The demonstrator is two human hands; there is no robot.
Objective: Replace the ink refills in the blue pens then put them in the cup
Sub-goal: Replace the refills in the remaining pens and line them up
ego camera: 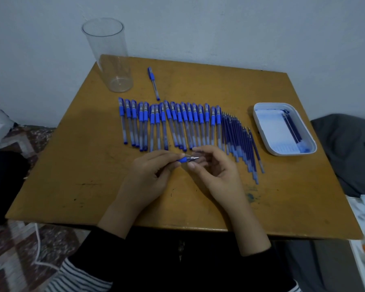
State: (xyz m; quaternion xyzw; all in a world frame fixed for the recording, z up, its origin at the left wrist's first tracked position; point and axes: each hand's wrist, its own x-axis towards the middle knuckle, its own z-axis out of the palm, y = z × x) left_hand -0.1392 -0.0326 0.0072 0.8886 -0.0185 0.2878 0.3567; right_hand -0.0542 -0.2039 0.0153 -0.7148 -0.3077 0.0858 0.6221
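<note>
A yellow-brown wooden table [82, 165] stands by a pale wall. At its far left corner a tall clear plastic cup [109, 57] stands upright. Near it, a lone capped blue pen [153, 83] lies by itself. Across the middle lies a long row of capped blue pens [171, 125], side by side, caps to the far edge. Just right of them is a row of thin dark blue ink refills [240, 142], tips to the far edge too. Further right sits a white plastic tray [291, 153] with a few refills lying in it. A patterned rug [19, 249] is on the floor at the left, and a grey cloth [346, 148] lies at the right. Both hands hover over the table in front of the row and cover the near ends of some pens. The left hand [150, 171] grips an open blue pen with a silver tip [187, 159] - most of its body is hidden in the fingers. This pen lies nearly flat, left to right, and its tip points right. The right hand [217, 169] has its thumb and fingers curled close round the tip - they may be pinching it, but I cannot tell.
</note>
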